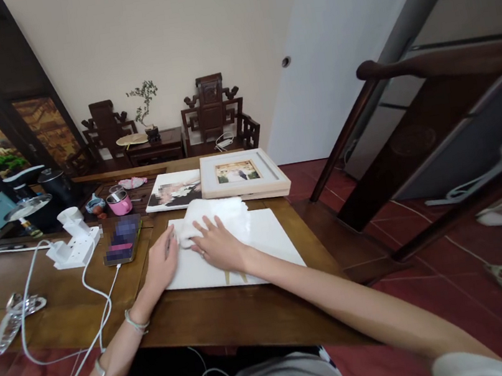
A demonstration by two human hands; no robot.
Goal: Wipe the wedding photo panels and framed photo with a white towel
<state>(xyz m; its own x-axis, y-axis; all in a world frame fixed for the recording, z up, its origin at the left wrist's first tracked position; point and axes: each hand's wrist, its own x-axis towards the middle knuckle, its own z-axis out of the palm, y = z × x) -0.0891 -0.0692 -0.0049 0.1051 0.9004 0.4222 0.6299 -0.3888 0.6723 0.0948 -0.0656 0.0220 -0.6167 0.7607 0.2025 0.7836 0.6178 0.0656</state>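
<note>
A white glossy board (269,248) lies flat near the front edge of the wooden table. Spread over its upper left part is a bunched white cloth (216,209). My right hand (216,243) presses down on this cloth with the fingers spread, and a ring shows on one finger. At the board's left edge rests my left hand (162,261), its fingers stretched out along the side and touching the edge. Beneath my right forearm, tan marks or a reflection show on the board's lower part.
Behind the board lie a light wooden picture frame (272,175) and a photo panel (171,190). To the left are a phone (124,239), a white power strip (76,248) with cables, a pink cup (120,202) and a shiny clamp-like object (15,317). A dark wooden chair (408,139) stands right.
</note>
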